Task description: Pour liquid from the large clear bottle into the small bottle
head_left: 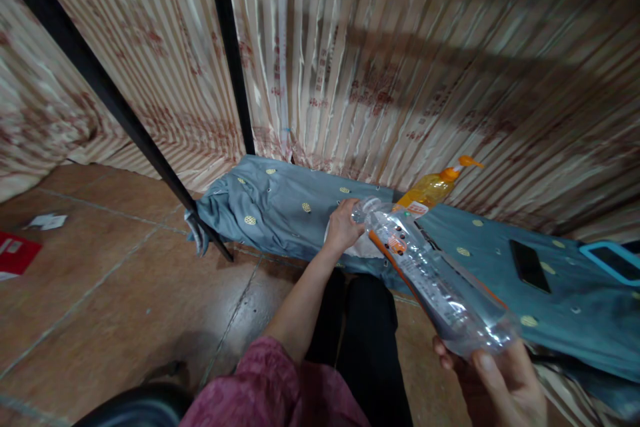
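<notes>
A clear, transparent plastic bottle (443, 274) with an orange label edge is held at a slant in front of me. Around its lower end, at the right, the fingers and thumb of my right hand (507, 380) are closed. My left hand (345, 227) has its fingers curled at the bottle's neck and mouth end, partly hiding it. Just behind the bottle is an orange pump bottle (429, 190) with yellow liquid, its lower part hidden. Something white (367, 248) lies beneath the neck and my left hand.
A grey-blue cloth with yellow motifs (285, 207) covers the long low surface. A dark phone (530, 266) and a blue-framed object (613, 262) lie at its right. Black poles (230, 47) rise at left before a striped curtain (320, 80). A red item (17, 254) rests on the tiled floor.
</notes>
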### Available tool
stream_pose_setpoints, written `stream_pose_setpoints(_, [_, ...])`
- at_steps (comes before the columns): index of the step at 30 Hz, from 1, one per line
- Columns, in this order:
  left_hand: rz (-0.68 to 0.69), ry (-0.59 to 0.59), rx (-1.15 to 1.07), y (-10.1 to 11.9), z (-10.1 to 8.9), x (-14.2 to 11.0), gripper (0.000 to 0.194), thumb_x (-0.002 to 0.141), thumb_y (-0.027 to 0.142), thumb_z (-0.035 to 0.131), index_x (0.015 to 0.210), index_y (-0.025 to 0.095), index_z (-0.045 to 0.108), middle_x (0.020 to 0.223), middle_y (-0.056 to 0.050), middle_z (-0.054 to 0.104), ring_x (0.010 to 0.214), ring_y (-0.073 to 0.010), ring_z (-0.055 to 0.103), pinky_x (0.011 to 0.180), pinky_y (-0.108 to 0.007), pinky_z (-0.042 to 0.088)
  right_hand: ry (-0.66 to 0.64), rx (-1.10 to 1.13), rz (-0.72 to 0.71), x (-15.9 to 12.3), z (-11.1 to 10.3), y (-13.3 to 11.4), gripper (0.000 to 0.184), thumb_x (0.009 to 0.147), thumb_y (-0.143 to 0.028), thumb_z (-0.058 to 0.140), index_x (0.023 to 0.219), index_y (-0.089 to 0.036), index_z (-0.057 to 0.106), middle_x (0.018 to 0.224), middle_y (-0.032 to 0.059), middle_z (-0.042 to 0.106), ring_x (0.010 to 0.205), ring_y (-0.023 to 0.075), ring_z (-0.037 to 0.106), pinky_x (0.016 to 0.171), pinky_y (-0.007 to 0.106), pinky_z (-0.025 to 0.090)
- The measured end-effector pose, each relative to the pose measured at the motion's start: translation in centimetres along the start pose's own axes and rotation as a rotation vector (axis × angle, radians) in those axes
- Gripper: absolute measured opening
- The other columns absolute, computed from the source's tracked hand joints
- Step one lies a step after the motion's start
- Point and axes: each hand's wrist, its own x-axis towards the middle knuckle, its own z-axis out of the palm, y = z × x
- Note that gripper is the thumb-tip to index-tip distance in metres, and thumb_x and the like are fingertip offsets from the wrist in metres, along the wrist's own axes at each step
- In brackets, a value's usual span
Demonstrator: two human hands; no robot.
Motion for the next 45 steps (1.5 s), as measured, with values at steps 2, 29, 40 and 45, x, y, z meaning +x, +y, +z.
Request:
stream_pose_setpoints(2, [-0.004, -0.007, 0.005, 0.03, -0.04, 0.02, 0.039, 0.073, 0.015, 0.081, 0.11, 0.02, 0.067, 0.113, -0.007, 0.074, 0.108, -0.0253, 0.071, 0.099, -0.037, 0.056, 0.001, 0.003, -0.004, -0.01, 0.04, -0.01, 0.075, 0.08, -0.041, 0.085, 0.147, -0.028, 0.055, 0.094, 0.0036, 0.072, 0.067, 0.0194, 0.068, 0.058, 0.029, 0.054])
stream_pose_setpoints(29, [-0.004, -0.01, -0.003, 0.02, -0.06, 0.06, 0.039, 0.074, 0.015, 0.081, 0.11, 0.017, 0.067, 0.112, -0.01, 0.074, 0.107, -0.0263, 0.071, 0.099, -0.038, 0.056, 0.001, 0.015, -0.001, -0.11, 0.35, -0.13, 0.075, 0.079, -0.04, 0.086, 0.147, -0.028, 0.056, 0.096, 0.0038, 0.072, 0.067, 0.0178, 0.069, 0.058, 0.026, 0.056])
stream_pose_setpoints(40, [0.0, -0.008, -0.009, -0.02, -0.07, 0.01, 0.04, 0.073, 0.014, 0.081, 0.11, 0.019, 0.067, 0.112, -0.008, 0.074, 0.109, -0.0256, 0.071, 0.1, -0.037, 0.056, 0.011, 0.032, 0.004, -0.25, 0.49, -0.18, 0.073, 0.075, -0.043, 0.089, 0.141, -0.03, 0.06, 0.095, 0.0021, 0.073, 0.065, 0.0171, 0.068, 0.057, 0.025, 0.055])
stream_pose_setpoints(45, [0.007, 0.006, -0.006, -0.1, 0.04, 0.02, 0.039, 0.073, 0.015, 0.081, 0.11, 0.019, 0.067, 0.112, -0.008, 0.074, 0.108, -0.0253, 0.071, 0.099, -0.036, 0.056, -0.006, 0.023, 0.0, -0.24, 0.61, -0.27, 0.07, 0.078, -0.043, 0.086, 0.141, -0.029, 0.06, 0.091, 0.0031, 0.074, 0.066, 0.0177, 0.068, 0.057, 0.026, 0.053])
